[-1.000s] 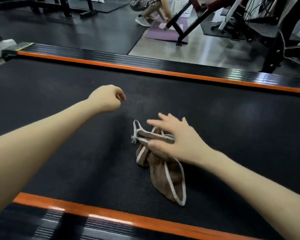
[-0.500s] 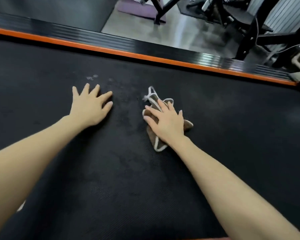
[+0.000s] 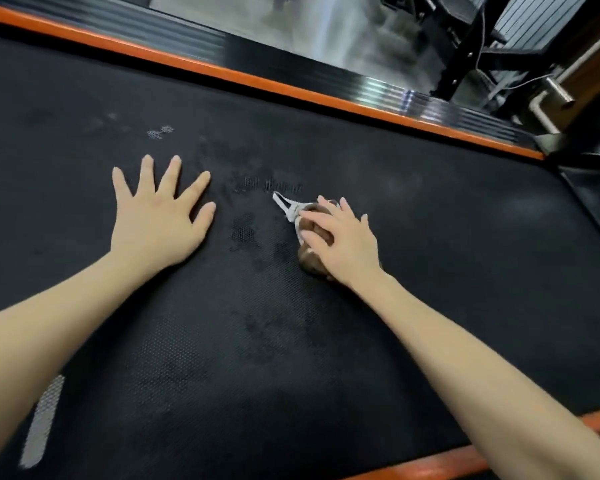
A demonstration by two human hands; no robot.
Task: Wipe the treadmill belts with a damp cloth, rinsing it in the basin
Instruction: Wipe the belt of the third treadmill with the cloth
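- Treadmill belt: black rubber with a fine dotted texture and darker blotches near the middle.
- Glossy orange strip along its far edge.
- Cloth: soft, brown, white-edged, bunched into a lump mid-belt, with a white loop poking out.
- Left hand: flat on the belt, fingers spread wide, holding nothing.
- Right hand: fingers spread, slightly bent, pressing down on the cloth.

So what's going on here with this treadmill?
A person is wiping the treadmill's black belt. Their right hand presses a bunched brown cloth with white trim onto the belt. The left hand lies flat on the belt beside it, holding nothing. Darker, wet-looking patches show near the cloth. No basin is in view.
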